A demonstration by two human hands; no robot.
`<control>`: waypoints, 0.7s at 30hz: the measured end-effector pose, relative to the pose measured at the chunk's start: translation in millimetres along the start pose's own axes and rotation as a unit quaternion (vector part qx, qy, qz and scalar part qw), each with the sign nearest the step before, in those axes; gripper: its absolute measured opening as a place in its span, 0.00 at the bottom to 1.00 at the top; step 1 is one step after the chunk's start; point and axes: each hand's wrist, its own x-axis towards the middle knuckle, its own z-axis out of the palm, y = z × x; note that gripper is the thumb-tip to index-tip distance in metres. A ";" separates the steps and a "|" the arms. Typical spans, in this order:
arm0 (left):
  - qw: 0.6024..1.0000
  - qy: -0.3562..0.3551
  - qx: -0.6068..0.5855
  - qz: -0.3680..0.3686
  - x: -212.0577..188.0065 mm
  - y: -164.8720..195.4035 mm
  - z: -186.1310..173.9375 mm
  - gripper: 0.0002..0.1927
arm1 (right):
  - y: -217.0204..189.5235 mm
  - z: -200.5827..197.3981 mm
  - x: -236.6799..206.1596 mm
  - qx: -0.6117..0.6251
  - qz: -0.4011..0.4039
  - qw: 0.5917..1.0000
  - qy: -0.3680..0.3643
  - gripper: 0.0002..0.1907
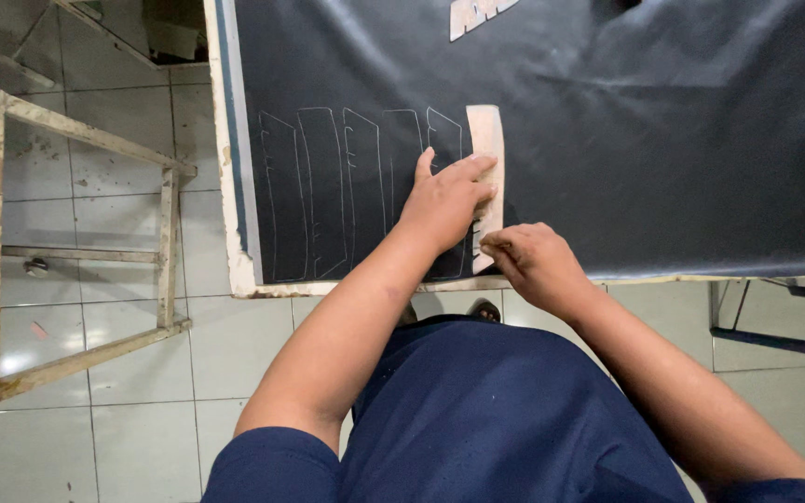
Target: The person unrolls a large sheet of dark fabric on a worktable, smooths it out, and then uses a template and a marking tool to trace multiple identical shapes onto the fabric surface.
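My left hand (446,200) lies flat, fingers spread, pressing the pale template (486,154) onto the dark sheet (607,140). My right hand (528,261) is pinched shut at the template's lower edge; I cannot tell what marker it holds. I judge steady downward pressure matters, keeping the line tight beside the drawn outlines (328,196) near the table edge (235,186).
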 end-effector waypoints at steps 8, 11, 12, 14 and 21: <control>1.000 0.014 -0.020 -0.004 -0.5 -4.1 3.4 0.12 | 1.9 -2.9 10.8 -0.045 0.051 0.997 0.022 0.06; 1.000 0.023 -0.019 0.002 -0.4 -5.9 4.4 0.12 | 2.5 -1.7 10.8 -0.003 0.032 0.999 0.032 0.06; 1.000 0.017 -0.021 0.000 -0.4 -5.7 5.2 0.12 | 2.7 -1.2 10.3 -0.003 0.039 0.999 0.024 0.06; 1.000 0.009 -0.020 -0.006 0.9 -6.9 4.9 0.12 | 3.8 0.0 13.4 -0.002 0.047 0.999 0.010 0.07; 1.000 -0.003 -0.022 -0.005 2.3 -7.8 1.1 0.12 | 6.2 -3.9 21.9 -0.045 0.022 0.998 0.044 0.07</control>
